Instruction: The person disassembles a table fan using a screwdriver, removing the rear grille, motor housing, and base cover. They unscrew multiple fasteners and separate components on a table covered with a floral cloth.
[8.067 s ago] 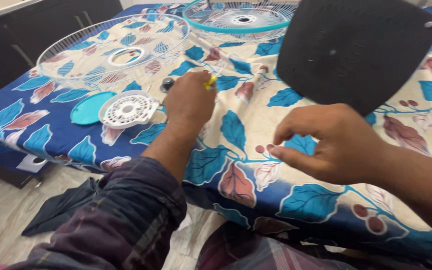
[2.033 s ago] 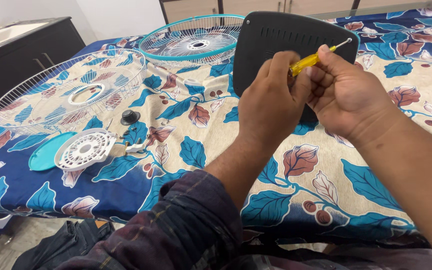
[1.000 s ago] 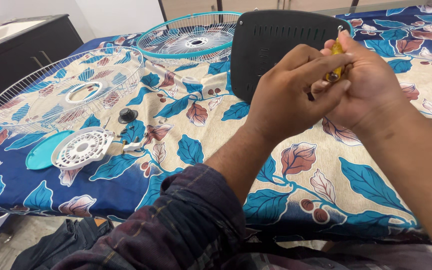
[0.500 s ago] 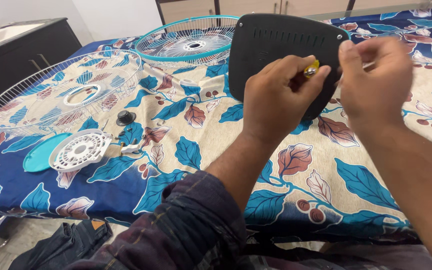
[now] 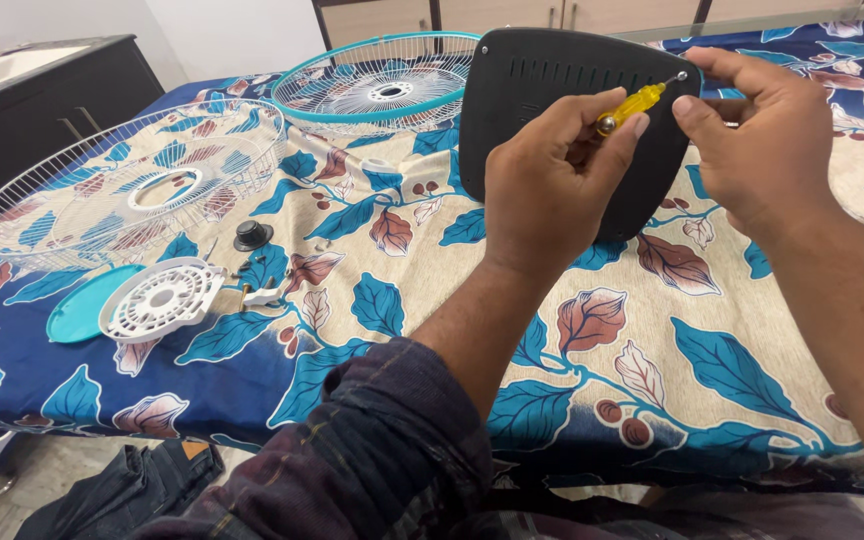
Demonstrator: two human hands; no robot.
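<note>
Head view, looking down over both arms. My left hand (image 5: 547, 175) is raised above the bed, fingers (image 5: 620, 135) pinched together on the yellow translucent handle of a small screwdriver (image 5: 632, 105). The tool slants up and to the right, its metal tip just off the right hand's forefinger. My right hand (image 5: 762, 140) sits close beside it, thumb and forefinger curled toward the tip but a little apart; I cannot tell whether they actually touch the metal. Nothing else is in that hand.

Directly behind both hands lies a black plastic cover panel with rounded corners and a row of vent slots (image 5: 552, 80), flat on a bedsheet printed with blue, teal and rust leaves (image 5: 392, 300).

Further left on the sheet:
- a round wire fan guard with a teal rim (image 5: 372, 85), just beside the panel's left edge
- a second white wire fan guard (image 5: 122, 185), well apart from the hands
- a small black knob (image 5: 252, 235) near that guard
- a white slotted round plastic disc (image 5: 162, 298) overlapping a flat teal disc (image 5: 77, 308)
- a small white clip-like part (image 5: 257, 296) beside the white disc.

A dark cabinet (image 5: 42, 95) stands at far left. Left forearm wears a dark plaid sleeve (image 5: 352, 460).
</note>
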